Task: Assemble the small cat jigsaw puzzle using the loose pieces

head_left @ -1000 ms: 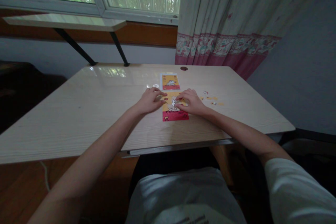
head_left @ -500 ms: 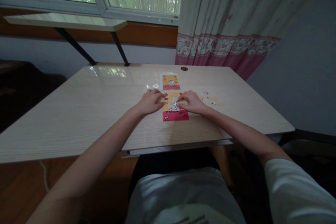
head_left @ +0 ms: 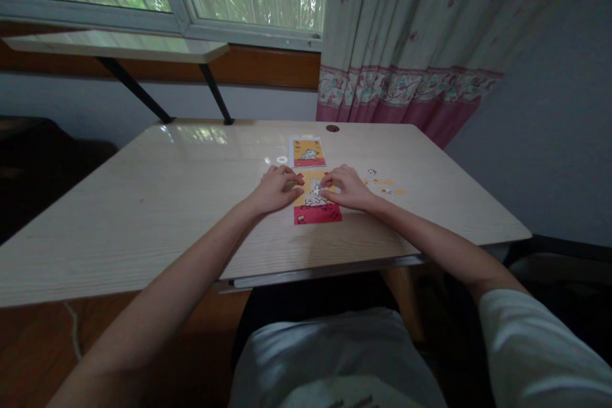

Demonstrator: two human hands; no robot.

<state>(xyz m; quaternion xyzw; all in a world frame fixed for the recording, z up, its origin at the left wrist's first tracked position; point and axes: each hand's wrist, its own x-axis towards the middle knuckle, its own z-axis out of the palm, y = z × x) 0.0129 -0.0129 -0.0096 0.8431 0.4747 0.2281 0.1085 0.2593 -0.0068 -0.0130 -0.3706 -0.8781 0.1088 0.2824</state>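
Note:
A jigsaw puzzle (head_left: 318, 214) with a white cartoon animal on yellow and red lies flat on the desk. My left hand (head_left: 276, 190) rests at its left edge, thumb and forefinger apart, with nothing seen between them. Over the puzzle's upper right part is my right hand (head_left: 350, 189). Its thumb and forefinger are drawn together on a small white puzzle piece (head_left: 317, 190) at the middle of the picture. My fingers hide part of the puzzle's right side.
Just behind the puzzle lies a reference picture card (head_left: 308, 152) of similar design. Several loose puzzle pieces (head_left: 383, 182) are scattered right of my right hand. A raised shelf (head_left: 119, 43) stands at the desk's back left, and a cable hole (head_left: 333, 129) is at the back edge.
The whole view has shifted slightly, with the desk a little lower and further left. Both hands keep nearly the same places and poses at the puzzle.

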